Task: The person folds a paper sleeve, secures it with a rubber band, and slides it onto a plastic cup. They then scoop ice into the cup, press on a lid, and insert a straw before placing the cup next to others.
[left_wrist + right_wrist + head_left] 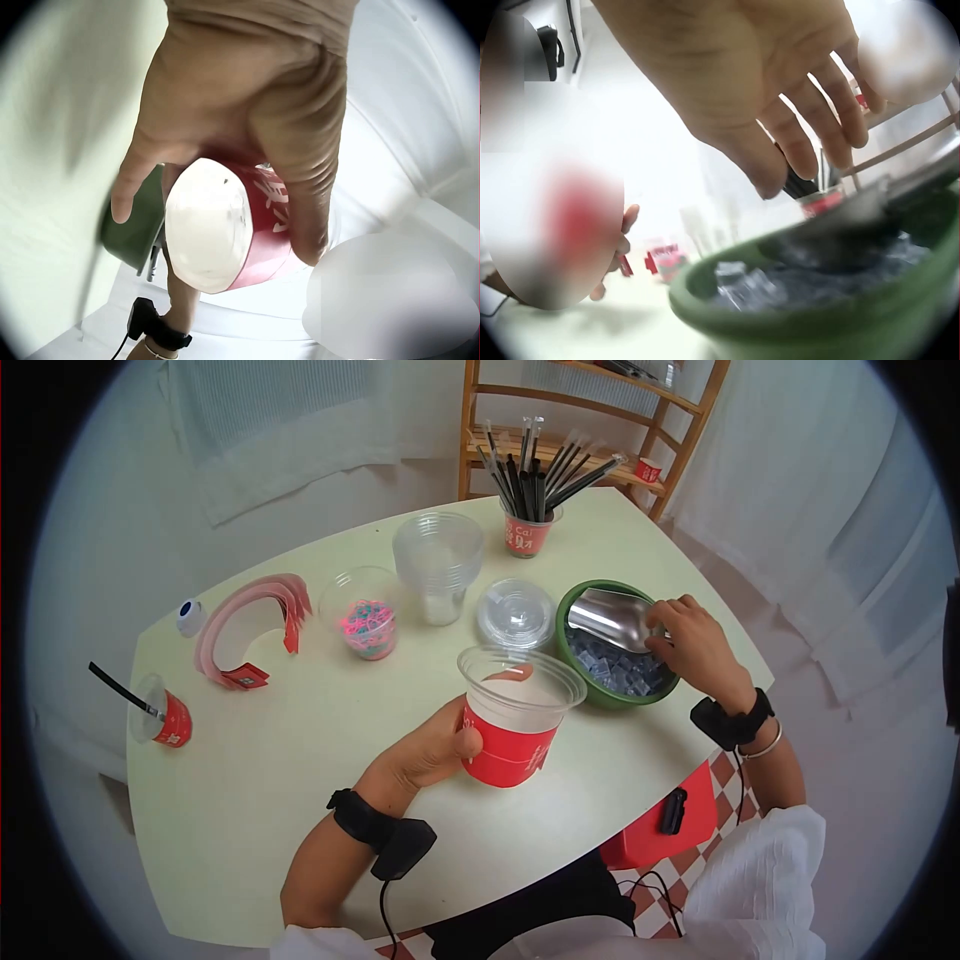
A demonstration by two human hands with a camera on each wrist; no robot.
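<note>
A clear cup in a red sleeve (508, 752) is held off to the front by the left hand (422, 748); in the left wrist view its pale base (208, 225) faces the camera, between thumb and fingers of that hand (247, 97). The right hand (702, 648) is over the right rim of a green bowl (618, 700), by a metal scoop (612, 618) lying on clear cubes (622, 672). In the right wrist view this hand's (757, 82) fingers are loosely extended above the scoop (840, 232), with a gap between.
Behind the cup are clear lids (515, 613), stacked clear cups (438, 550) and a cup with pink and blue bits (368, 625). Black straws stand in a cup (526, 538) at the back. Red sleeves (250, 610) and a cup with a straw (172, 720) lie left.
</note>
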